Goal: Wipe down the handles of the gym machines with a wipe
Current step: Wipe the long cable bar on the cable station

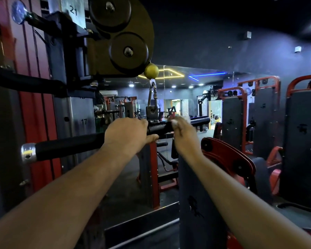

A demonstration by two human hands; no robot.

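Head view: my left hand grips the bar; right hand clamps wipe mid-bar. Both end grips look unwiped.

- The right hand is smeared by motion blur on the black bar; its fingers cannot be made out.
- Only white scraps of the wipe show.
- The left hand covers part of the bar.
- The pulley housing is cut off by the top edge.
- Mirror reflections are too small to read.
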